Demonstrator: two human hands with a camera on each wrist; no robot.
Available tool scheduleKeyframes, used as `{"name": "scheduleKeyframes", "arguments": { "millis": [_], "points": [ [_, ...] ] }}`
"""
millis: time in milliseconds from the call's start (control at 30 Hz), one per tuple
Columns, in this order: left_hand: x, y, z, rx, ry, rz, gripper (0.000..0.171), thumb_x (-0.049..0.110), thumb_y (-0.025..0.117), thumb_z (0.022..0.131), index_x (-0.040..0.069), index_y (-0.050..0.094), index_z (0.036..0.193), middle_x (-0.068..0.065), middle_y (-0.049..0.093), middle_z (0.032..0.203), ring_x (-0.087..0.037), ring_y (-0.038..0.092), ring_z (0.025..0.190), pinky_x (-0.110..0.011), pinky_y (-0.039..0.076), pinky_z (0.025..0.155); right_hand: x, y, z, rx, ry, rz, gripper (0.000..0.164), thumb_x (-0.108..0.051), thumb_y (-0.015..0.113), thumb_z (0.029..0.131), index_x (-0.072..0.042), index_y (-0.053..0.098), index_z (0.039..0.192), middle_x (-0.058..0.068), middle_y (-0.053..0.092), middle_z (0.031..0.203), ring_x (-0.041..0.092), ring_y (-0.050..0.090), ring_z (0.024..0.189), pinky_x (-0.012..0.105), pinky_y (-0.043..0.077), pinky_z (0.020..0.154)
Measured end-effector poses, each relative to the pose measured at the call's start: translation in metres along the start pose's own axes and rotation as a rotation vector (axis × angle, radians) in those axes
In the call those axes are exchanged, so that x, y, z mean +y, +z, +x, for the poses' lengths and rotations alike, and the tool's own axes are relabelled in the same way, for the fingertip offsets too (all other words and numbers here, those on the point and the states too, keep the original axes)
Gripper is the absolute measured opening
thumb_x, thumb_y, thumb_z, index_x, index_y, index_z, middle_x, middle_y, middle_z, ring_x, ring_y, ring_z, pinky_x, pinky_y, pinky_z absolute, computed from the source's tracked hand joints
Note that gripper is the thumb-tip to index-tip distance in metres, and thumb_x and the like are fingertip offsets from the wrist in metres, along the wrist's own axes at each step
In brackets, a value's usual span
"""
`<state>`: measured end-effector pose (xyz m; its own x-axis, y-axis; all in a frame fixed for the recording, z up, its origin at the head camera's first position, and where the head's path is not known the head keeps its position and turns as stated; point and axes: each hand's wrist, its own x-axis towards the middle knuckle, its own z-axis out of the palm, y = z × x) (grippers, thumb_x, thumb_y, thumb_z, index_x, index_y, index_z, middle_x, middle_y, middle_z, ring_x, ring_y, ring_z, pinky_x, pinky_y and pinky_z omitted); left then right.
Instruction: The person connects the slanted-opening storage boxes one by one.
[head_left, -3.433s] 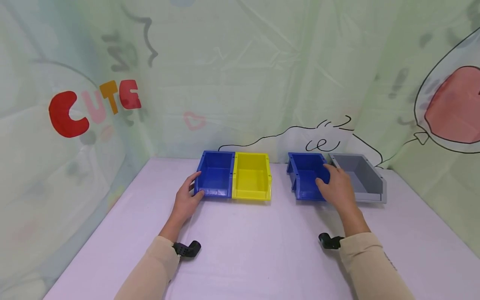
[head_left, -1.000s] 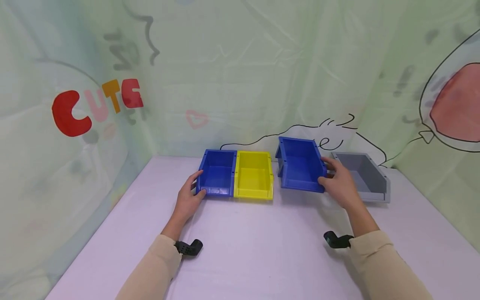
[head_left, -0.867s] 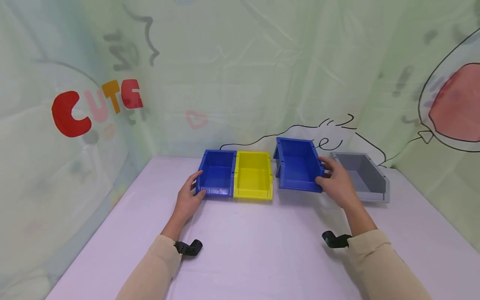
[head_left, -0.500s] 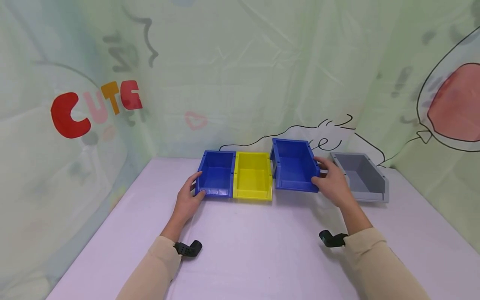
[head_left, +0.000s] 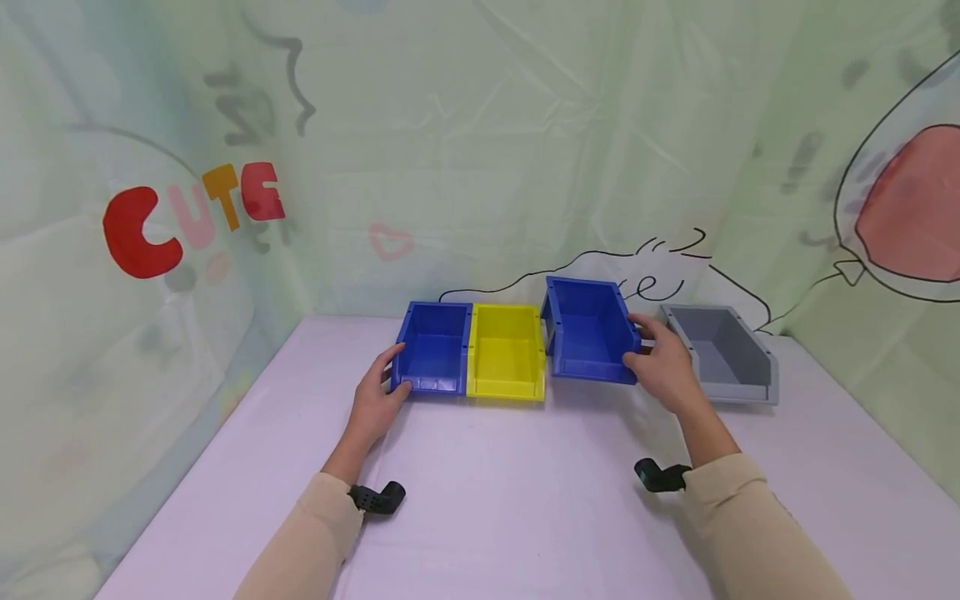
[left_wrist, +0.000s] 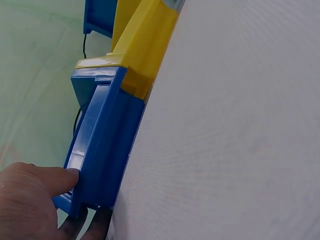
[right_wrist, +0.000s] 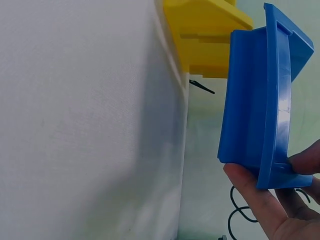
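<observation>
- The right hand [head_left: 658,362] grips the raised blue bin [head_left: 588,337] at its near right corner; the thumb and fingers are parted only enough for this corner to fit between them.
- In the right wrist view, the thumb presses at the front lip, and the forefinger lies against the underside.
- The left hand [head_left: 375,400] holds the left blue bin [head_left: 431,350] at its near left corner, the thumb on the front lip and the other fingers at the outer side.
- The raised blue bin is above the table [head_left: 480,500], slightly tilted, just to the right of the yellow bin [head_left: 505,358]; whether these two touch, one cannot tell.
- It looks like moulded plastic, so probably it is light, stiff and not fragile; the glossy surface may be somewhat slippery.
- A side wall near the front seems a good place to take hold, though a one-corner grip may let it tilt.
- Farther right, the grey bin [head_left: 723,350] stands apart from the yellow bin.
</observation>
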<state>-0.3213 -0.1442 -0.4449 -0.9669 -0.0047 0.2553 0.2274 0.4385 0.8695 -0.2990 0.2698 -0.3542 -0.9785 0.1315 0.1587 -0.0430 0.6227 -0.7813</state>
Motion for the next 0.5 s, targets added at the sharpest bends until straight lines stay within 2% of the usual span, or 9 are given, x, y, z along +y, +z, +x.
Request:
{"name": "scheduleKeyframes", "arguments": {
  "millis": [500],
  "points": [
    [-0.0004, 0.0004, -0.0006, -0.001, -0.006, -0.006, 0.064, 0.005, 0.064, 0.100, 0.027, 0.043, 0.156, -0.013, 0.034, 0.168, -0.045, 0.044, 0.146, -0.056, 0.040, 0.121, 0.0014, -0.0033, 0.0031, -0.036, 0.015, -0.009, 0.072, -0.003, 0.051, 0.095, -0.001, 0.025, 0.163, 0.037, 0.033, 0.159, 0.060, 0.044, 0.136, 0.068, 0.049, 0.105]
  ]
}}
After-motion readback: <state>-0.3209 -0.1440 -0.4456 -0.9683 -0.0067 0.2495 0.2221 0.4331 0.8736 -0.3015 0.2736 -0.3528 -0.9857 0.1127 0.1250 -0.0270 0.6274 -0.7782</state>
